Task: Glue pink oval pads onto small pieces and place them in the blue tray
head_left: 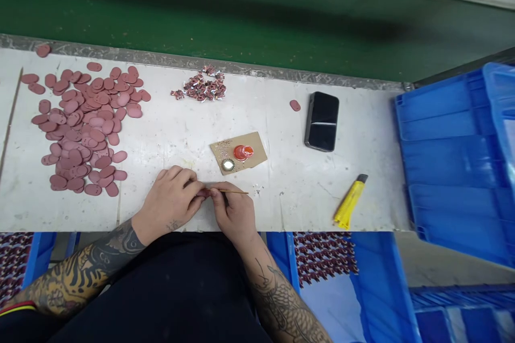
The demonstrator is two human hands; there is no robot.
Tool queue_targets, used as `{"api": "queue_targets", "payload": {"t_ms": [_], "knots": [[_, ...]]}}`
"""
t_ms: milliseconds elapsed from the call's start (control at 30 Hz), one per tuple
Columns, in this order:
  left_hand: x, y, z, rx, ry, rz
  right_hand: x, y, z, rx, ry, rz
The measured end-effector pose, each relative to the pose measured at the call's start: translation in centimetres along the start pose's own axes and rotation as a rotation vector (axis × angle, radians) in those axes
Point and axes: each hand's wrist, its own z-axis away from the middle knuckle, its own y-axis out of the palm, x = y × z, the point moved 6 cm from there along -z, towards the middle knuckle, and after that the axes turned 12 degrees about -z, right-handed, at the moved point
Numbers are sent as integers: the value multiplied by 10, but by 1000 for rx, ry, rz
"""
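Observation:
Close together at the table's front edge, both of my hands meet over a small dark-red piece (205, 192), mostly covered by fingers. My left hand (171, 201) pinches this piece from the left. A thin wooden stick (237, 192) is gripped by my right hand (237, 217), its tip hidden at the piece. Just beyond lies a cardboard scrap (257, 158) bearing a red blob-like item (243, 153), a round bottle cap (228, 165) with pale contents and a scatter of tiny bits.
Many flat reddish ovals (92, 123) are heaped on the left. A cluster of small brown-red parts (203, 86) sits at the back. Rightward are one loose oval (295, 105), a black phone (322, 120), a yellow cutter (350, 204) and blue crates (454, 161). Below, a blue bin (386, 284) holds rows of parts.

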Motion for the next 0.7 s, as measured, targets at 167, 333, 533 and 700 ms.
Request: {"api": "queue_targets", "payload": {"t_ms": [167, 333, 533, 700], "knots": [[0, 1, 0, 4, -3, -5, -1, 2, 2, 14, -5, 7], [0, -1, 0, -12, -12, 15, -16, -22, 5, -189, 135, -132], [1, 0, 0, -20, -21, 16, -37, -46, -7, -392, 210, -69], [1, -1, -1, -16, -26, 24, -40, -44, -15, -386, 207, -9]]}}
